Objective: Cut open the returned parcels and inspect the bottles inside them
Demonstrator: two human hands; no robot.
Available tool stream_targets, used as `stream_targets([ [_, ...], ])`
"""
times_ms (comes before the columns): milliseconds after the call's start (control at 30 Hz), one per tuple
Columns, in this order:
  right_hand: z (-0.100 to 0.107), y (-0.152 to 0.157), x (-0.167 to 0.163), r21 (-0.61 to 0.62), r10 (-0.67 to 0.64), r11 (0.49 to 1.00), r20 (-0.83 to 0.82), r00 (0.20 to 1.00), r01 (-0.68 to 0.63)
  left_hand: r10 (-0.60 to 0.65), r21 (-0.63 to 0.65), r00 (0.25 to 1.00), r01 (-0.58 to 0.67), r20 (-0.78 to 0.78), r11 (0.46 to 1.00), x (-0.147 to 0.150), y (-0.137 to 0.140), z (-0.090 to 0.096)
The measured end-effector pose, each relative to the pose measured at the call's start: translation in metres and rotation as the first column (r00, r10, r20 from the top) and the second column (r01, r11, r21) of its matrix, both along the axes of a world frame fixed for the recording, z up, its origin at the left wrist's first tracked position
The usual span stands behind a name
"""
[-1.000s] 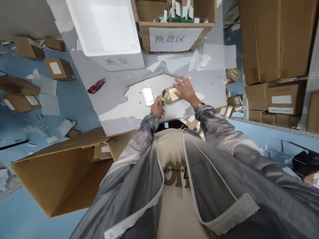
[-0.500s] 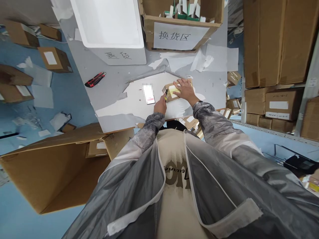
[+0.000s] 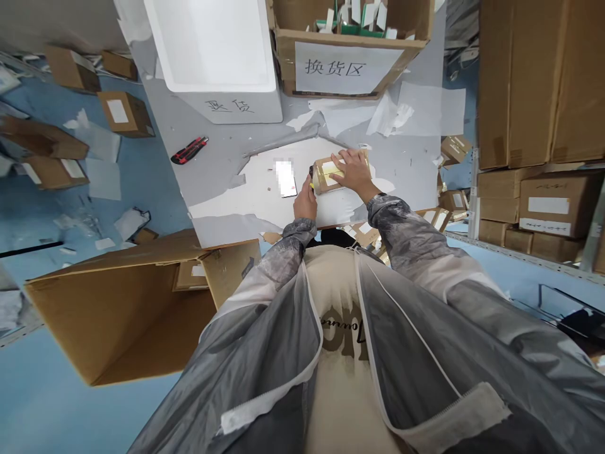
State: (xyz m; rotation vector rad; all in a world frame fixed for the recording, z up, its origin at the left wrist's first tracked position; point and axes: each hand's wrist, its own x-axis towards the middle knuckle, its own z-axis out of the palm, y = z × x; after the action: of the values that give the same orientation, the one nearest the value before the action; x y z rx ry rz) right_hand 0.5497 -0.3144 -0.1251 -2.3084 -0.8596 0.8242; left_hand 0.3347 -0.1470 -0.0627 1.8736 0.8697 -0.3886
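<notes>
A small taped cardboard box (image 3: 324,187) with a yellowish-white label lies on the table in front of me. My right hand (image 3: 354,170) rests across its top and right part, fingers bent over it, gripping it against the table. At the box's left end, my left hand (image 3: 305,200) is closed around a small black-and-yellow box cutter (image 3: 311,171), mostly covered by the fingers. Whether the blade touches the cardboard cannot be made out. Left of that hand lies a phone (image 3: 286,180) with a lit screen.
A red-and-black utility knife (image 3: 190,151) lies on the table's left side. Behind stand a white foam bin (image 3: 246,107) and an open carton (image 3: 401,47) holding small boxes. A large open carton (image 3: 118,328) stands at lower left. Shelved cartons (image 3: 543,202) rise at right.
My left hand has drawn the cutter slightly left, toward the edge of the box's left end. My right hand stays on the box. The whole view has shifted a little as my head moved.
</notes>
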Motion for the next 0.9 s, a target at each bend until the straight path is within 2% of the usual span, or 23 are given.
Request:
stream_targets([
  [100,0.003,0.002,-0.002,0.014,0.0,1.0,0.001,1.0,0.0,0.107,-0.031,0.993,-0.109,-0.048,0.994,0.002,0.0,0.006],
  [333,0.0,0.006,-0.006,0.054,-0.018,0.998,-0.002,1.0,0.018,0.047,-0.006,0.998,-0.047,-0.032,0.999,0.002,0.005,0.006],
  [467,0.003,0.007,-0.011,-0.059,0.06,0.997,0.064,0.996,-0.057,0.0,0.015,0.998,0.001,-0.056,1.0,-0.004,0.009,0.006],
  [633,0.017,0.006,-0.02,-0.229,0.2,0.959,0.13,0.971,-0.167,-0.081,0.023,0.99,0.084,-0.116,0.996,-0.009,0.016,0.013],
  [767,0.017,0.008,-0.022,-0.279,0.251,0.939,0.165,0.954,-0.199,-0.127,0.071,0.984,0.136,-0.125,0.988,-0.014,0.02,0.017],
  [900,0.014,0.013,-0.021,-0.269,0.257,0.941,0.182,0.949,-0.203,-0.179,0.141,0.972,0.2,-0.149,0.97,-0.023,0.019,0.022],
])
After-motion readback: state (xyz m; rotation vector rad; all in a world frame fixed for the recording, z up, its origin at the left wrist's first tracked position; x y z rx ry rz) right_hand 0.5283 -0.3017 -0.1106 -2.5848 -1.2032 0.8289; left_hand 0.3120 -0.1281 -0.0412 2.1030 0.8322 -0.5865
